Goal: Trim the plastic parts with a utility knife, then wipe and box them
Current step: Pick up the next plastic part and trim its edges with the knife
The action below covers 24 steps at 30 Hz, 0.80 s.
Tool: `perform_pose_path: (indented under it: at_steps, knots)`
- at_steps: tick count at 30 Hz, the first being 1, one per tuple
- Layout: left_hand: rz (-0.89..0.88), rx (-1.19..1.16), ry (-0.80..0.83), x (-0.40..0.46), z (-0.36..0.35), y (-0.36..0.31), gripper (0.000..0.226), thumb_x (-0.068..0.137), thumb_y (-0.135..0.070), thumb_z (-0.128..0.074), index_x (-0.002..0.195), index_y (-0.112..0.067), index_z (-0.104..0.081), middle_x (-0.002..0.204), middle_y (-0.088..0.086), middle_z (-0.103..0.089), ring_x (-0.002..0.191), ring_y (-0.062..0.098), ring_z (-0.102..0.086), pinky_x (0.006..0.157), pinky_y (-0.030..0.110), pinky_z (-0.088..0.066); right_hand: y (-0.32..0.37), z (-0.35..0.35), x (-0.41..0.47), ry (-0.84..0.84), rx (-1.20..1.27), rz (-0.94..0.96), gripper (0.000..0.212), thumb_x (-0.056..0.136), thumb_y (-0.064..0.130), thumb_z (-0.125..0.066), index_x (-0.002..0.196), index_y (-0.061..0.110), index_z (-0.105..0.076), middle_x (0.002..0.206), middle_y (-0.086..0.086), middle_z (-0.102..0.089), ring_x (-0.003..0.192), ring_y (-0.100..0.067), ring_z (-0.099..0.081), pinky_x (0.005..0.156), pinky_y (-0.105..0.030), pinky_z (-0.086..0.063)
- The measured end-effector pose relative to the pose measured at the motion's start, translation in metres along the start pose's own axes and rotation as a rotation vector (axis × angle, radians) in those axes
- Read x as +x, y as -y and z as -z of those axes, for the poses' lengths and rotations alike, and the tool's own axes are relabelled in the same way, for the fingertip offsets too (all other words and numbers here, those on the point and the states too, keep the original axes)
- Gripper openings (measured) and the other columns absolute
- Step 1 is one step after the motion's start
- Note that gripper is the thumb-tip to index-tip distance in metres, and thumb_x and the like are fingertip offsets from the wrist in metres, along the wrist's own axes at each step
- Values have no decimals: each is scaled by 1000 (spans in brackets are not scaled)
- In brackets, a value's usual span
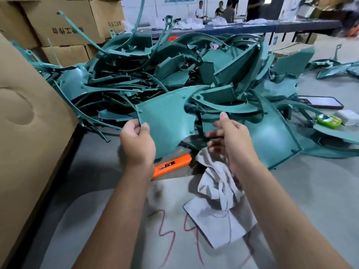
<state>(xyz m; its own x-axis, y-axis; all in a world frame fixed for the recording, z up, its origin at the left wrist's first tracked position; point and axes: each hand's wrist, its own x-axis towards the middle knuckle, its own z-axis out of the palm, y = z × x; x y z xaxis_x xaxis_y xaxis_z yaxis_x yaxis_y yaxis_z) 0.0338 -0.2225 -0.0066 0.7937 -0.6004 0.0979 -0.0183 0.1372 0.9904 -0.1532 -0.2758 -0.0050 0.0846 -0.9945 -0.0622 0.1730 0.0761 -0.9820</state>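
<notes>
While the grey bench point(291, 200) carries it, a heaped pile of teal plastic offcuts and parts point(174, 70) fills the far side. One flat teal plastic panel point(167, 121), held above the near edge: likely light, stiff, smooth; best gripped at edges. Crumpled white cloth point(217, 191). Orange utility knife point(172, 165). Left hand point(137, 142) pinching the panel's corner; right hand point(231, 140) blurred, fingers loosely spread, empty.
</notes>
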Motion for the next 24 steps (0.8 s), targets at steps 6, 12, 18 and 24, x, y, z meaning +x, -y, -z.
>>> perform_pose_path:
  at_steps: [6, 12, 18, 24]
  knots:
    - [23, -90, 61, -30, -28, 1, 19, 107, -8, -46, 104, -15, -63, 100, 3, -73, 81, 10, -66, 79, 34, -53, 9, -2, 35, 15, 363, -206, 45, 97, 59, -64, 102, 14, -57, 79, -7, -72, 53, -17, -69, 51, -26, -55]
    - [234, -256, -41, -41, -43, -1, 32, 107, -10, -43, 89, -24, -65, 78, -18, -70, 74, -1, -61, 67, 22, -50, 17, 3, 74, -139, 457, -203, 41, 98, 34, -72, 125, 7, -58, 90, -11, -69, 56, -14, -58, 48, -19, -48]
    - [214, -366, -198, -6, 2, -2, 20, 102, -6, -48, 95, -12, -66, 85, -4, -67, 80, 14, -61, 87, 34, -46, 26, -1, 93, -329, 469, -180, 43, 100, 6, -69, 139, -1, -52, 119, -13, -69, 80, -19, -67, 47, -20, -54]
    - [267, -470, -133, 10, 51, 7, 36, 96, -29, -66, 124, -7, -66, 122, 17, -72, 115, 39, -68, 102, 60, -51, 40, -19, 67, -399, 435, -164, 36, 92, -2, -73, 125, 0, -58, 117, -14, -61, 81, -18, -65, 63, -23, -62]
